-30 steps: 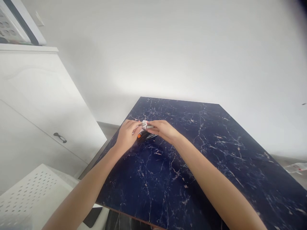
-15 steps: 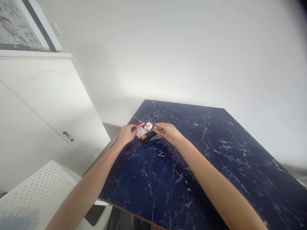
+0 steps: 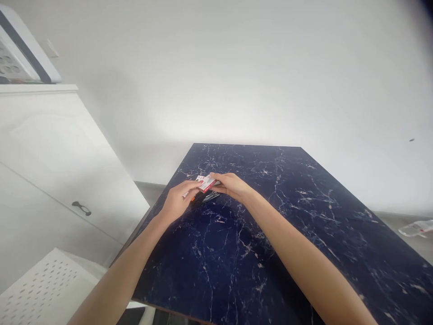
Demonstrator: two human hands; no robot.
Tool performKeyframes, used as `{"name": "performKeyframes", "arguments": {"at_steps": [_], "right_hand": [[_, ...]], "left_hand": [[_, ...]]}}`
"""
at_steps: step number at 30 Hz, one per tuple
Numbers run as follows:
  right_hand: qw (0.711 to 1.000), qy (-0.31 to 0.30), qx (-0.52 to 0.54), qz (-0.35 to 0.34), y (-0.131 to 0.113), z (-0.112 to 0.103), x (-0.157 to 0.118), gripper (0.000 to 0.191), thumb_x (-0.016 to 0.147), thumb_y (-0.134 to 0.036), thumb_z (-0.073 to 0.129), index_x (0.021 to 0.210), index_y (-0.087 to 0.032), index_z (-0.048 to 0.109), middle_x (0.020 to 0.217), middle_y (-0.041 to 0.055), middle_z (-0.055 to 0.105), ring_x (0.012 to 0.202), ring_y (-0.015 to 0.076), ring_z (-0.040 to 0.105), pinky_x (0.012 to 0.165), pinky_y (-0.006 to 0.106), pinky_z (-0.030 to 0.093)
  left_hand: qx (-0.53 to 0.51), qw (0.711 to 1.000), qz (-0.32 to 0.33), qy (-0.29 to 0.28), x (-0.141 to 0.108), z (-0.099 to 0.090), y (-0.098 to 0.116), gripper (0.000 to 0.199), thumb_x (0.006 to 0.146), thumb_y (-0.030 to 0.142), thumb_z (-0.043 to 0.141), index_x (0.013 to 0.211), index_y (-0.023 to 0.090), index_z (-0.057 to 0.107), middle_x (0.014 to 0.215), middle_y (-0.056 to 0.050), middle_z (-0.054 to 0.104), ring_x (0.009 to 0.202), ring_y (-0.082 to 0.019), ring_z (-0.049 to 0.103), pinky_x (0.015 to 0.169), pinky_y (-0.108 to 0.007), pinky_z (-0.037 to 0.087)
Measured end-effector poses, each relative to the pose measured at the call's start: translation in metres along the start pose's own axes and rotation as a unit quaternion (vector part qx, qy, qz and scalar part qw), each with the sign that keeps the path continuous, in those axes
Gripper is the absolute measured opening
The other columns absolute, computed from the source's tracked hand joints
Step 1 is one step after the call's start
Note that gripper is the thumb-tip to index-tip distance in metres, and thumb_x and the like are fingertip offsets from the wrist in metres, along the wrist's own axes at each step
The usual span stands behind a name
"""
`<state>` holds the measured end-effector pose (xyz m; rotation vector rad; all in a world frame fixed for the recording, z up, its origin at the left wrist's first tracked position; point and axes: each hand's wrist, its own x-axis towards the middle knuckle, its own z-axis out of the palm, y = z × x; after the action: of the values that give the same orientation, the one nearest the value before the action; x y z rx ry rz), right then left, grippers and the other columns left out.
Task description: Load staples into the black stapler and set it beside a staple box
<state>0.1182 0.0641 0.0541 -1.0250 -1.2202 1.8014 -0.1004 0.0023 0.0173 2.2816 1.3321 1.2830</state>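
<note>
A small flat red-and-white box [image 3: 207, 183] is held between both hands above the dark blue table. My left hand [image 3: 179, 197] pinches its left edge, fingers closed. On its right side, my right hand [image 3: 232, 186] grips it between thumb and fingers. Beneath the box lies a black item [image 3: 199, 198], mostly covered, with thin silvery pieces [image 3: 212, 196] at its right. A bit of orange shows beside my left fingers. Part of another white box [image 3: 199, 178] peeks out behind the held one; its shape is mostly hidden.
The table [image 3: 237, 253] has a marbled top and stands near a white wall. White cabinet doors [image 3: 61, 153] with a dark handle [image 3: 81, 208] are at left. Below them sits a white perforated box [image 3: 43, 284]. A clear plastic bottle [image 3: 416, 228] lies beyond the table's right edge.
The flat red-and-white box, earlier at my left fingers, is now up between both hands. My hands have come closer together. The camera view has shifted to the right.
</note>
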Motion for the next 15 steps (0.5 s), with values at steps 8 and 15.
{"name": "performKeyframes", "arguments": {"at_steps": [8, 15], "right_hand": [[0.999, -0.027, -0.026, -0.028, 0.0016, 0.0022, -0.0019, 0.018, 0.091, -0.024, 0.071, 0.088, -0.008, 0.078, 0.108, 0.0155, 0.076, 0.101, 0.0198, 0.073, 0.093, 0.023, 0.061], [0.997, -0.052, -0.028, -0.047, 0.0012, 0.0041, -0.0047, 0.018, 0.091, -0.025, 0.072, 0.087, -0.009, 0.078, 0.106, 0.0141, 0.077, 0.101, 0.0183, 0.073, 0.096, 0.023, 0.059]], "left_hand": [[-0.410, 0.890, -0.198, -0.021, 0.0006, 0.0062, 0.0029, 0.036, 0.090, 0.035, 0.072, 0.124, 0.026, 0.069, 0.137, -0.009, 0.064, 0.116, -0.026, 0.066, 0.088, -0.036, 0.062], [-0.507, 0.825, -0.252, -0.008, 0.0008, 0.0030, 0.0009, 0.024, 0.082, 0.026, 0.081, 0.105, 0.022, 0.076, 0.116, -0.006, 0.073, 0.105, -0.019, 0.068, 0.085, -0.025, 0.058]]}}
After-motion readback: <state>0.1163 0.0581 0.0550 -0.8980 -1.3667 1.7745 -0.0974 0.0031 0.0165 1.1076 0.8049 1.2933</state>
